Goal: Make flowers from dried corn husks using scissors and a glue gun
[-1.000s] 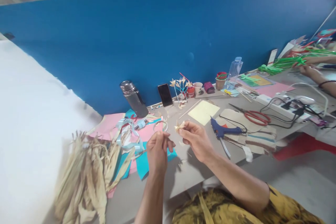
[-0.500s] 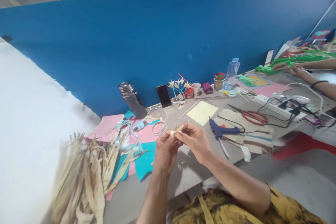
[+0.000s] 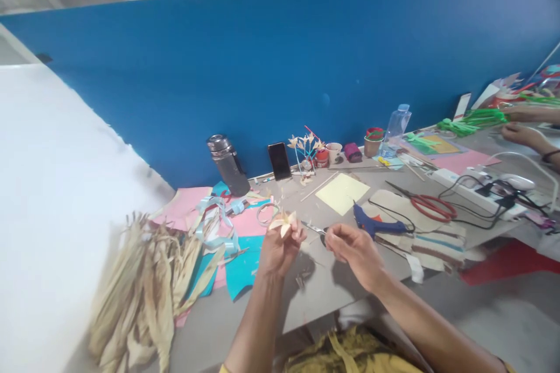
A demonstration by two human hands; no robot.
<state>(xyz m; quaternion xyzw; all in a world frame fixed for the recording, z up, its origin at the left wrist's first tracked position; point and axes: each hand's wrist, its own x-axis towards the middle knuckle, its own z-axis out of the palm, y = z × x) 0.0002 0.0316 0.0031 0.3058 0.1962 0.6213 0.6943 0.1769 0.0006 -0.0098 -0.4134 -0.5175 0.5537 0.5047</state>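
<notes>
A pale flower of husk-like petals (image 3: 284, 224) is pinched upright between the fingertips of my left hand (image 3: 280, 252). To its right, my right hand (image 3: 356, 249) has its fingers curled at the dark handle of a small pair of scissors (image 3: 314, 228). The scissors' blades point left toward the flower, and the fingers hide part of the handle. Small scraps (image 3: 301, 277) lie on the grey table (image 3: 321, 297) below my hands. A blue glue gun (image 3: 378, 224) lies just beyond my right hand.
Dried corn husks (image 3: 146, 297) hang over the left edge. Behind stand a thermos (image 3: 228, 166), a phone (image 3: 279, 161), finished flowers (image 3: 301, 145) and a bottle (image 3: 396, 131). Red-handled scissors (image 3: 433, 207) and a power strip (image 3: 476, 189) lie right. Another person's hands (image 3: 522, 131) are at far right.
My right hand has left the flower and moved right; the small scissors now show at its fingers. My left hand keeps the flower, now more open to view. The view has shifted slightly.
</notes>
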